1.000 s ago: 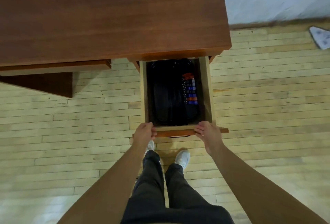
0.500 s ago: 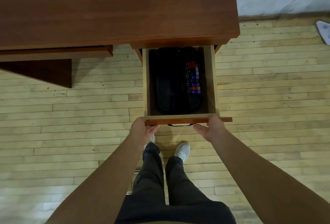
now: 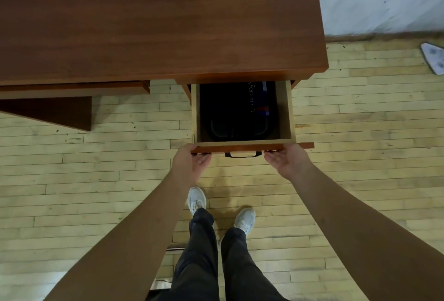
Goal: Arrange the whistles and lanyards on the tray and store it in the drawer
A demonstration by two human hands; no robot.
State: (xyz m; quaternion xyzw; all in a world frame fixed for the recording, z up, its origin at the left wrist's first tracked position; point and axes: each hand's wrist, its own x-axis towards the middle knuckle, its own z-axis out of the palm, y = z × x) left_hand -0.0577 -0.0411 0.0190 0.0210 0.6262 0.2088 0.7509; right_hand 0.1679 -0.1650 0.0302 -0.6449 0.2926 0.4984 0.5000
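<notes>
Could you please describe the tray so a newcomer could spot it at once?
Under the right end of the wooden desk, one drawer stands partly open. Inside lies the tray: black and round-cornered against pale walls, coloured whistles along its right side.

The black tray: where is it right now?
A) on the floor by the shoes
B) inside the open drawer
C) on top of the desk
B: the black tray lies down inside the drawer, which sticks part way out from under the desk.
</notes>
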